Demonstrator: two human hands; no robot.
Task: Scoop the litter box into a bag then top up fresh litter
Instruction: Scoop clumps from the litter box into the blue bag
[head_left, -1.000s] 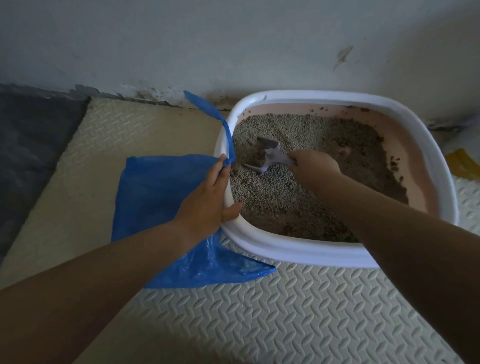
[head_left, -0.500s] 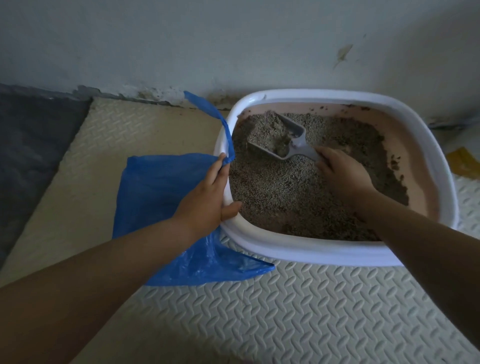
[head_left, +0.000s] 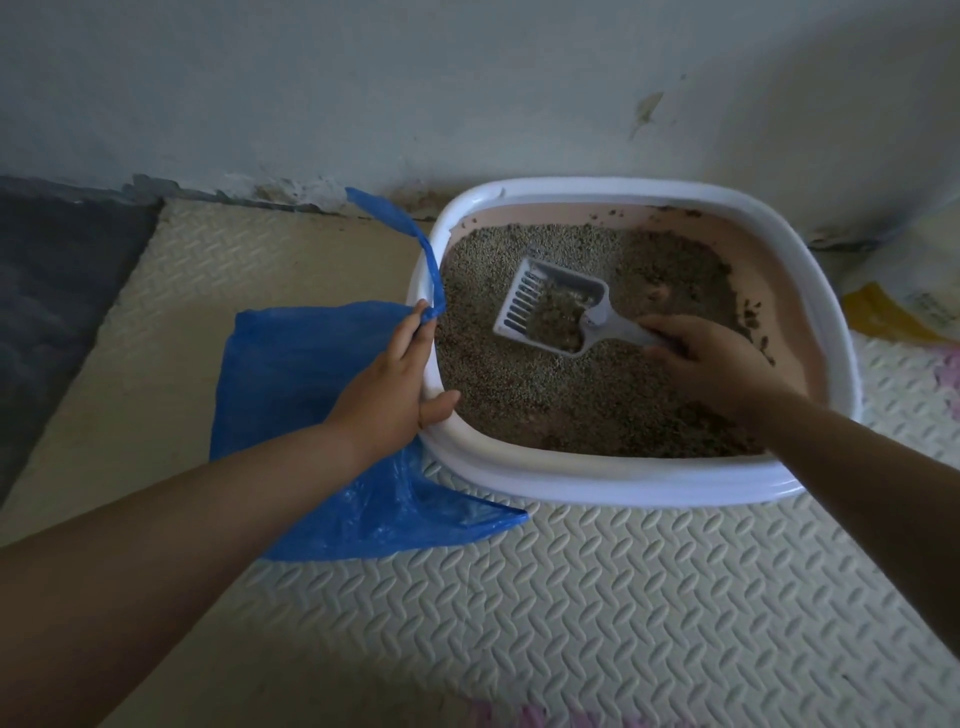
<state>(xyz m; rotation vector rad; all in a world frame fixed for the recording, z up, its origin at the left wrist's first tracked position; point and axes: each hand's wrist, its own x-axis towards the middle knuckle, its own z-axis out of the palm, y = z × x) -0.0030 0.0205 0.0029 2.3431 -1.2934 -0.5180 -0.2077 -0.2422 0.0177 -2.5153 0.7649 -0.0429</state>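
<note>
- A cream foam floor mat with a raised woven pattern lies against a pale, scuffed wall; a dark grey mat adjoins it on the far left.
- The litter box, white-rimmed with a pink inner wall, sits on the foam mat close to the wall and holds grey-brown litter.
- Left of the litter box, touching its rim, a blue plastic bag lies mostly flat; one handle loops up over the rim.
- The left hand grips the box's left rim, thumb inside, pinning the bag's edge there.
- The right hand is closed round the handle of a grey slotted scoop, held just above the litter in the box, with litter in it.
- Right of the litter box, by the wall, stands a white-and-yellow sack, partly cut off.
</note>
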